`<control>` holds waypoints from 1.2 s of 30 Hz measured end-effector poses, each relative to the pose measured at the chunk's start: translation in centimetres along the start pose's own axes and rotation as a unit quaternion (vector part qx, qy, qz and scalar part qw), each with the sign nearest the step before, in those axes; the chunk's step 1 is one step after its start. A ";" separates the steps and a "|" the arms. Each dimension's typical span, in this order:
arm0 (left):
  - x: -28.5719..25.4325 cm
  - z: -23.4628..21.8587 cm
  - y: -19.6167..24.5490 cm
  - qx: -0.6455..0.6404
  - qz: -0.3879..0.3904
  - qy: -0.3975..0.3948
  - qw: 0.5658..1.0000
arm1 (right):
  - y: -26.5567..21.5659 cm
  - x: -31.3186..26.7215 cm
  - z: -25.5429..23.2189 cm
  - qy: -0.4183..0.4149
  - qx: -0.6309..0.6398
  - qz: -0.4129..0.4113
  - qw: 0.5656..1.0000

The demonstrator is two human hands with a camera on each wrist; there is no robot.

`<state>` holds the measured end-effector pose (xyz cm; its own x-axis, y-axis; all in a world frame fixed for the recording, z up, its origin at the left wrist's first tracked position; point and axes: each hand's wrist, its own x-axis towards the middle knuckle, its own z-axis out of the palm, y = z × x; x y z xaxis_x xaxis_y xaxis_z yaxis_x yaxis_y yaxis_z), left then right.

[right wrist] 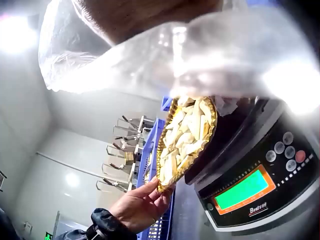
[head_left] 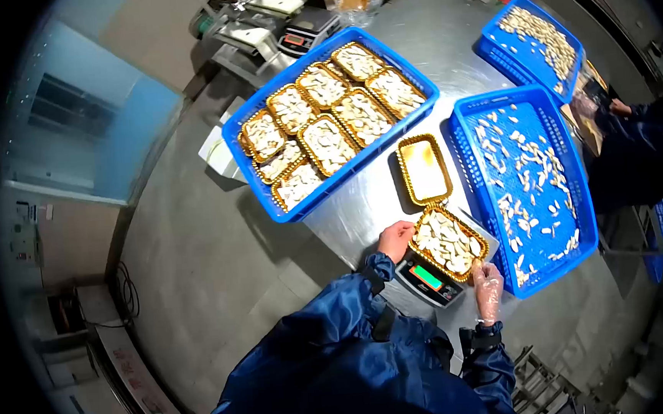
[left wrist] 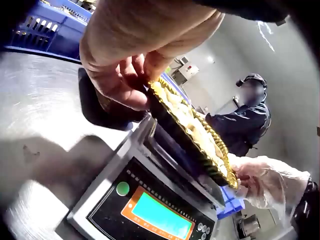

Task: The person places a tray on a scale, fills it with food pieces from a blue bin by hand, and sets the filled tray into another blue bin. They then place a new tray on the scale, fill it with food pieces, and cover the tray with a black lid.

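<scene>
My bare left hand (head_left: pixel 397 241) pinches the left edge of a gold, fluted tray (head_left: pixel 435 264) filled with pale, elongated food pieces (head_left: pixel 448 241). At the opposite corner, my right hand (head_left: pixel 489 292), in a clear plastic glove, pinches the rim. The tray is over a digital scale (left wrist: pixel 112 207) with a lit green display (right wrist: pixel 242 190); in the left wrist view it looks tilted above the weighing plate. Just beyond it stands a second gold tray (head_left: pixel 423 171) without food pieces. The glove blurs much of the right wrist view.
On the steel table (head_left: pixel 355 221), a blue crate (head_left: pixel 359 157) at left holds several filled gold trays. Right of the scale is a blue basket (head_left: pixel 559 268) with scattered pale pieces; another basket (head_left: pixel 504 64) lies farther back. Another person (head_left: pixel 642 147) stands at the far right.
</scene>
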<state>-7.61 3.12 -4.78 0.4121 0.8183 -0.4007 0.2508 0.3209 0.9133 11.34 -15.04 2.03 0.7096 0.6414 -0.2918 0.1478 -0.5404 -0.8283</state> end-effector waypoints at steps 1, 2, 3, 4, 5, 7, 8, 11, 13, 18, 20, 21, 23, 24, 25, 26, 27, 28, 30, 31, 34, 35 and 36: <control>-0.4 -0.6 0.3 -0.018 0.003 0.005 1.000 | -1.6 -0.2 0.1 -0.016 0.008 0.033 0.999; -0.5 -1.6 0.7 -0.019 -0.003 0.009 1.000 | -3.3 -0.8 0.7 -0.040 0.127 0.086 0.987; 0.0 -2.7 0.9 -0.026 0.000 0.014 1.000 | -3.5 -0.3 1.7 -0.043 0.122 0.080 0.988; 0.9 -3.9 1.1 -0.064 0.030 0.039 0.997 | -3.6 0.4 2.9 -0.071 0.101 0.056 0.991; 0.7 -5.9 1.3 -0.090 0.050 0.068 0.992 | -3.6 0.0 4.0 -0.105 0.087 0.043 0.990; 1.3 -10.3 3.9 -0.069 0.046 0.118 0.990 | -7.1 -0.3 8.0 -0.135 0.141 0.031 0.980; 1.7 -13.3 4.0 -0.091 0.071 0.129 0.985 | -9.5 -0.9 10.1 -0.159 0.156 0.046 0.974; 2.8 -23.0 5.9 -0.043 0.053 0.153 0.986 | -15.1 -1.4 17.6 -0.221 0.134 0.037 0.966; 4.3 -28.3 6.4 -0.014 0.125 0.196 0.973 | -16.6 -1.5 23.9 -0.221 0.182 0.082 0.955; 8.1 -38.1 5.4 0.171 0.063 0.205 0.962 | -19.8 -2.3 34.5 -0.187 0.133 0.104 0.968; 8.8 -39.3 4.8 0.188 0.070 0.188 0.961 | -21.3 -2.2 35.1 -0.198 0.090 0.106 0.970; 9.2 -39.5 4.7 0.198 0.072 0.184 0.960 | -21.9 -2.2 35.0 -0.221 0.036 0.106 0.969; 9.9 -39.6 4.3 0.232 0.063 0.172 0.955 | -19.7 -1.9 36.1 -0.168 -0.132 0.005 0.977; 10.2 -39.7 3.9 0.238 0.063 0.173 0.954 | -20.3 -1.7 36.3 -0.186 -0.225 -0.018 0.956; 10.7 -39.9 3.6 0.245 0.066 0.176 0.951 | -20.9 -1.4 36.6 -0.202 -0.314 -0.042 0.926; 11.0 -40.0 3.4 0.244 0.046 0.165 0.955 | -21.6 -1.2 36.7 -0.223 -0.342 -0.013 0.913; 11.2 -40.1 3.5 0.245 0.048 0.157 0.955 | -22.4 -1.2 36.7 -0.218 -0.341 -0.007 0.914; 11.4 -40.2 3.6 0.260 0.056 0.153 0.952 | -23.0 -1.1 36.6 -0.225 -0.350 0.007 0.910; 12.0 -40.2 3.8 0.287 0.034 0.142 0.947 | -23.4 -1.1 36.7 -0.227 -0.357 0.025 0.906; 12.2 -40.1 3.9 0.288 0.036 0.135 0.947 | -23.3 -1.2 36.8 -0.225 -0.361 0.023 0.905; 13.6 -40.4 3.3 0.321 0.064 0.140 0.935 | -23.9 -1.5 36.6 -0.211 -0.344 0.030 0.914; 14.3 -40.7 2.6 0.309 0.041 0.122 0.942 | -24.2 -1.4 36.4 -0.207 -0.329 0.032 0.921; 14.4 -41.2 2.6 0.308 0.050 0.100 0.945 | -23.2 -1.3 36.3 -0.232 -0.294 0.019 0.927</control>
<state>-37.11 35.40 -5.12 0.3031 0.9230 -0.2370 0.7063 -0.0507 0.7061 -18.06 16.43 4.29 0.3700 0.7078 -0.6018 0.5761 -0.6830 -0.4491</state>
